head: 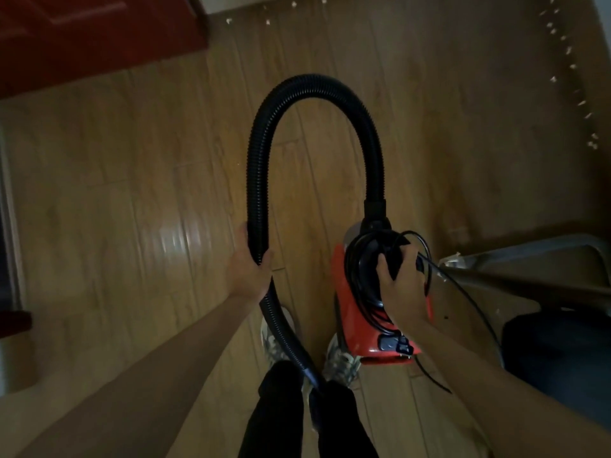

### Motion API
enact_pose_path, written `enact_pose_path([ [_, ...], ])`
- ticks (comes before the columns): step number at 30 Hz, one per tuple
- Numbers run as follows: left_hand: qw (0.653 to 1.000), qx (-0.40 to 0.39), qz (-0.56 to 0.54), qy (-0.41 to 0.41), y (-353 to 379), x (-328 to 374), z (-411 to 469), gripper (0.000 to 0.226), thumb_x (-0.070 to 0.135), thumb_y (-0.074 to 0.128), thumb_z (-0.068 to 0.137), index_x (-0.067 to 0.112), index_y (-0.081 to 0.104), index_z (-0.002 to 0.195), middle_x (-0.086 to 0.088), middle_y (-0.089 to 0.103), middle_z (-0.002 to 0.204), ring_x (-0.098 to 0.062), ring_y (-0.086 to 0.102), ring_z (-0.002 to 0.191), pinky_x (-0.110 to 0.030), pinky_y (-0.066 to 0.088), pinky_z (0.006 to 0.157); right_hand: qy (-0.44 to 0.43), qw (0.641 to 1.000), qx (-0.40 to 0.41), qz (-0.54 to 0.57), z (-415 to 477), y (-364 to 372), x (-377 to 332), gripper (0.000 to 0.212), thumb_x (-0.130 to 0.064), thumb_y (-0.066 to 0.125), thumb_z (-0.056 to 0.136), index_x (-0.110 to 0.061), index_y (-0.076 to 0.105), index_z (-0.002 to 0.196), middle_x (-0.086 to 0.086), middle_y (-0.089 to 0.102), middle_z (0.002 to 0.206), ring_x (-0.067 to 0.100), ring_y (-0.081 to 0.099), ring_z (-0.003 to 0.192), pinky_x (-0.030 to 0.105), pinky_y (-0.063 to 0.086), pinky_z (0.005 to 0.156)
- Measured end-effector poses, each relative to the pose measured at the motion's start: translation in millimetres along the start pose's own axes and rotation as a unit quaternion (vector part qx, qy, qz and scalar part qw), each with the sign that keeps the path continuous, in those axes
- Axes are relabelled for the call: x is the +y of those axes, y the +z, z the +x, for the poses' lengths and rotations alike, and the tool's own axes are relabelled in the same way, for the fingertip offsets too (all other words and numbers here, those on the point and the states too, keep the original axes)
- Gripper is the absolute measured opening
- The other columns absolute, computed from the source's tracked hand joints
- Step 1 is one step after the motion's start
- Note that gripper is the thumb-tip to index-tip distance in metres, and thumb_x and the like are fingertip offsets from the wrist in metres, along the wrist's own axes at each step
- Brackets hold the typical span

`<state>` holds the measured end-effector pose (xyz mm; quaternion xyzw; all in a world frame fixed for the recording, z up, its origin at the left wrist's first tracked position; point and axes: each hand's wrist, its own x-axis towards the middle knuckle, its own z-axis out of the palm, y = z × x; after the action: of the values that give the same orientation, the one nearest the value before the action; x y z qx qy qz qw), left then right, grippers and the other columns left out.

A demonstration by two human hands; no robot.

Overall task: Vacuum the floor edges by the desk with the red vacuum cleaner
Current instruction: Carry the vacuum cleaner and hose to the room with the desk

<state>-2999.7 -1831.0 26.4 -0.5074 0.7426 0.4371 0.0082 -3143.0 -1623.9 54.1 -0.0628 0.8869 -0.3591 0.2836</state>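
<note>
Left hand [249, 267] fingers [267, 257] curled round hose [314, 83] | right hand [401, 285] fingers gripping red vacuum cleaner [353, 314], cord [348, 272] coiled on top

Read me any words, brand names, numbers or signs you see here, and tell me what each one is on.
No text can be read in this view.
Red vacuum cleaner: no brand or label shows.
Dark panel at its rear: too blurred to read.
Hose: no markings show.
</note>
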Motion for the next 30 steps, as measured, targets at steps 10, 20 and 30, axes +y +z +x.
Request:
enact_pose_path([
  [10, 1.0, -0.007, 0.016, 0.006, 44.3, -33.1, 49.1, 0.059, 0.023, 0.057, 0.098, 0.026, 0.027, 0.149, -0.002, 0.066, 0.11, -0.018, 0.065, 0.083, -0.027, 0.052, 0.067, 0.017, 1.0, 0.009, 0.002, 44.0, 30.9, 34.3, 0.022, -0.026, 0.05, 0.102, -0.01, 0.043, 0.116, 0.012, 0.063, 0.089, 0.031, 0.066, 0.078, 0.054, 0.057, 0.072],
  [20, 1.0, -0.006, 0.004, -0.011, 73.1, -49.8, 90.1, 0.062, 0.022, 0.057, 0.099, 0.027, 0.024, 0.152, 0.0, 0.063, 0.124, -0.01, 0.062, 0.081, -0.016, 0.048, 0.063, 0.025, 1.0, 0.017, -0.006, 62.6, 56.6, 63.5, 0.028, -0.023, 0.05, 0.103, -0.006, 0.043, 0.124, 0.027, 0.062, 0.094, 0.045, 0.061, 0.084, 0.054, 0.054, 0.069],
  [30, 1.0, 0.014, 0.026, 0.007, 72.5, -60.7, 111.2, 0.065, 0.021, 0.056, 0.099, 0.026, 0.022, 0.154, -0.003, 0.065, 0.121, -0.017, 0.064, 0.085, -0.026, 0.055, 0.067, 0.032, 0.998, 0.03, -0.045, 57.9, 79.5, 92.6, 0.032, -0.021, 0.052, 0.101, -0.003, 0.044, 0.126, -0.002, 0.053, 0.083, 0.0, 0.055, 0.063, 0.014, 0.046, 0.059],
])
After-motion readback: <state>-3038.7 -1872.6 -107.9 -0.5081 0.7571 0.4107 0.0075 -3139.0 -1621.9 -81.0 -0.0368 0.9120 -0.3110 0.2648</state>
